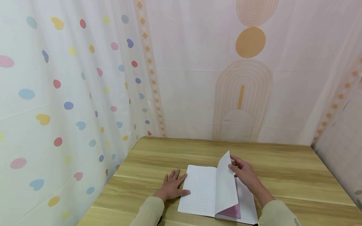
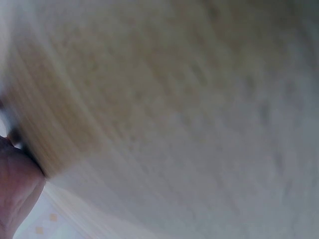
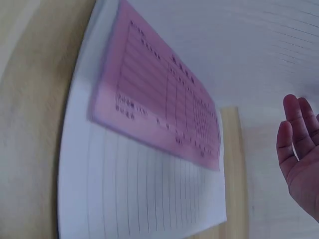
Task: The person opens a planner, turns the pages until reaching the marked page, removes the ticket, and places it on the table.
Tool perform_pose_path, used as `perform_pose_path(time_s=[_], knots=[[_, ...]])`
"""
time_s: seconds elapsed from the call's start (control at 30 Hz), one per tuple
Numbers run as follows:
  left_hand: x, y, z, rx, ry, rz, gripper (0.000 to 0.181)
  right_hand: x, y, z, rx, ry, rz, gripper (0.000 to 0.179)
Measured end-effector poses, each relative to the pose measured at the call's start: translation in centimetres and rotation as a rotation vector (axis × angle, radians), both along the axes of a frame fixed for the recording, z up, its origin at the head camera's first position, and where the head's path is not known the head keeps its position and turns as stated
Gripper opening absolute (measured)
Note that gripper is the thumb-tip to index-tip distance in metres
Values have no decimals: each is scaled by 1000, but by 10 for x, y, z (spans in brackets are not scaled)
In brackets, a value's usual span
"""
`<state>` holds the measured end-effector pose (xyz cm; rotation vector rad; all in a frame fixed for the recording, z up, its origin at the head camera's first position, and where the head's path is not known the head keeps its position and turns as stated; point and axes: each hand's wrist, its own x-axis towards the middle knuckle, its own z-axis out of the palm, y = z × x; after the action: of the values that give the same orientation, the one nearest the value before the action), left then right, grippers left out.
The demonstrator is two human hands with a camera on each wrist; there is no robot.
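Note:
A lined notebook [image 1: 198,191] lies spread on the table. One of its pages [image 1: 226,188] stands raised near the spine, with its top edge at my right hand [image 1: 245,174], which pinches it between thumb and fingers. Under that page, a pink printed form [image 3: 154,89] rests on the lined right-hand page [image 3: 144,191]. My left hand [image 1: 172,186] is spread flat at the notebook's left edge, its thumb on the left page and its other fingers mostly on the table. The left wrist view is blurred and shows only part of that hand [image 2: 17,189].
The wood-grain table [image 1: 158,153] extends around the notebook. A dotted curtain [image 1: 85,94] hangs along its left side, and a curtain with arch patterns [image 1: 192,94] hangs behind its far edge.

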<state>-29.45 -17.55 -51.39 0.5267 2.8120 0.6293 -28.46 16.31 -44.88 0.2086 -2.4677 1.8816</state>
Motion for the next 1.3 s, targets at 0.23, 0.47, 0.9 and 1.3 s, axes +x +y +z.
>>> perform_pose_path(time_s=[0.23, 0.47, 0.9, 1.3], knots=[[0, 0, 0, -2, 6, 1, 83, 10, -21, -9, -4, 61, 85, 47], [1, -1, 0, 15, 0, 1, 83, 22, -38, -37, 377, 222, 167, 52], [0, 0, 2, 145, 27, 42, 61, 38, -47, -59, 867, 355, 356, 58], [2, 1, 1, 14, 20, 5, 84, 25, -34, -58, 700, 330, 245, 57]])
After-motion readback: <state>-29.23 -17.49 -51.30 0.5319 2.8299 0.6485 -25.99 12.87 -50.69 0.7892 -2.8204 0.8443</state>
